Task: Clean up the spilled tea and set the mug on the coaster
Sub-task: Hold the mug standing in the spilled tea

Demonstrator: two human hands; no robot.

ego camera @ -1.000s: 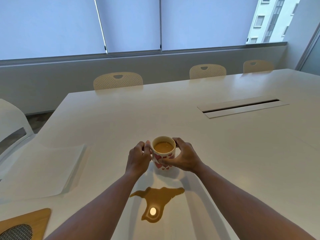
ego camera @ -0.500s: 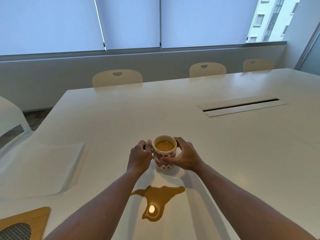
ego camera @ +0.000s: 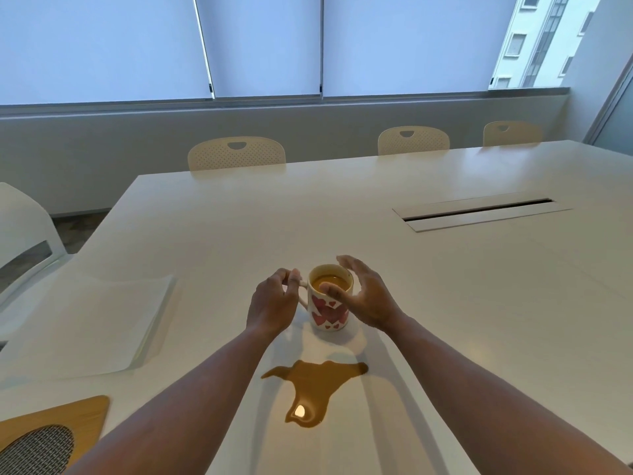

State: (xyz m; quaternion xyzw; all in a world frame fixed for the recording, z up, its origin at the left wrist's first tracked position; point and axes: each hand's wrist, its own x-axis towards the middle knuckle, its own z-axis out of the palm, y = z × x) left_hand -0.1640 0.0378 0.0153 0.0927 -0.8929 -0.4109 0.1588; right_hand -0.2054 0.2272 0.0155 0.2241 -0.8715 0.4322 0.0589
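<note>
**Coaster lay far to the left of the held mug**

The left hand (ego camera: 274, 303) pinched the handle of the mug (ego camera: 329, 301); the right hand (ego camera: 364, 298) hovered open beside it. The coaster (ego camera: 51, 430) sat well apart, near-left, beyond the spilled tea (ego camera: 313, 385).

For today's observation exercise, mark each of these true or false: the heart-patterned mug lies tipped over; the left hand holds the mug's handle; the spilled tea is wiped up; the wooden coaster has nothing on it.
1. The white mug with pink hearts lies tipped over. False: it stands upright, with tea inside.
2. The left hand grips the mug's handle. True.
3. The brown tea puddle has been wiped up. False: it lies on the white table, nearer the person than the mug.
4. The wooden coaster carries nothing. True.
</note>
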